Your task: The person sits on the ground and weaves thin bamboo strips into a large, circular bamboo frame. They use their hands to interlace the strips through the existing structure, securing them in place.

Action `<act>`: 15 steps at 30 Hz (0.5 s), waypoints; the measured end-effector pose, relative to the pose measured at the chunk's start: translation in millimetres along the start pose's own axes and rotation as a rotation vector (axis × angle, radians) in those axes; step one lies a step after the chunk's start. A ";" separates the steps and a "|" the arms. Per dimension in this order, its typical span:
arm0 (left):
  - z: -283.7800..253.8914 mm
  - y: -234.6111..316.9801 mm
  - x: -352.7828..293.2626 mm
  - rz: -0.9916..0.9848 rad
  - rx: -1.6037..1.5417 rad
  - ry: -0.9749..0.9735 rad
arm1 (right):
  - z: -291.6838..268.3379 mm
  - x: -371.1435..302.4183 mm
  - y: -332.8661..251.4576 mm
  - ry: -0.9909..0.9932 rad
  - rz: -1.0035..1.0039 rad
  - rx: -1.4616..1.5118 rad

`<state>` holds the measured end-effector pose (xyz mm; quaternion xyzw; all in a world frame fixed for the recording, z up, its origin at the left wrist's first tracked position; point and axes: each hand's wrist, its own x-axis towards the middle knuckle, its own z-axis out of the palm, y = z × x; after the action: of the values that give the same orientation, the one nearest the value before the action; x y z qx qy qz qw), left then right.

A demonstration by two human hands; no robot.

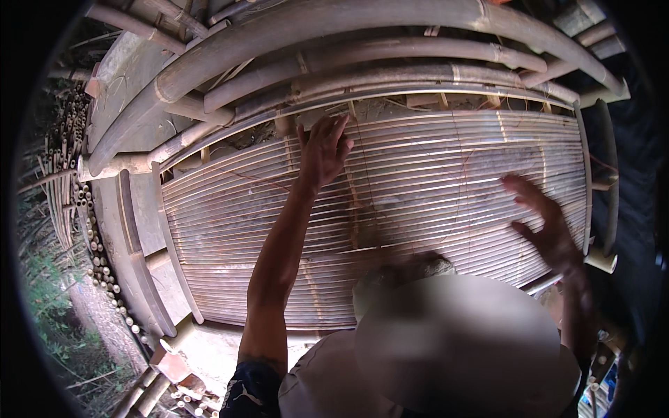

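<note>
Below me lies a bamboo slat panel [418, 209], its long thin strips running side to side across a frame with crosswise supports. My left hand [324, 153] reaches over the panel's far edge, left of the middle. Its fingers are loosely bent and partly apart, and I see nothing held in them. My right hand [547, 223] hovers over the right part of the panel, fingers and thumb spread, a little blurred by motion. Thin reddish strands [460, 157] cross the slats between the hands. A blurred pale rounded shape [460, 341] hides the panel's near middle.
Thick bamboo poles [320, 35] form a rail along the far side. A bamboo armrest [143, 258] stands at the left, another upright pole [608, 181] at the right. Stacked cut bamboo [104, 272] and green plants [59, 313] lie beyond the left side.
</note>
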<state>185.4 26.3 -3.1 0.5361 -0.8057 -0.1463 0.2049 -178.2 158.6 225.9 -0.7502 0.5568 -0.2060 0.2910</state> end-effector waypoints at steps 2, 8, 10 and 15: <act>-8.5 20.5 -23.2 0.086 0.043 0.065 | -50.7 -10.1 25.6 -0.062 0.239 0.332; -43.4 39.1 -83.9 0.257 0.143 -0.218 | -171.6 -67.1 186.9 0.445 0.681 -0.668; -44.6 40.6 -86.9 0.284 0.154 -0.127 | -145.1 -49.3 208.0 0.668 0.424 -0.563; -41.0 39.0 -82.7 0.272 0.086 -0.119 | 13.8 43.5 134.1 0.549 0.136 -0.361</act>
<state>202.2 116.9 36.1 0.4207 -0.8872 -0.1139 0.1515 -252.6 91.7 125.6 -0.6675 0.6905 -0.2785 0.0056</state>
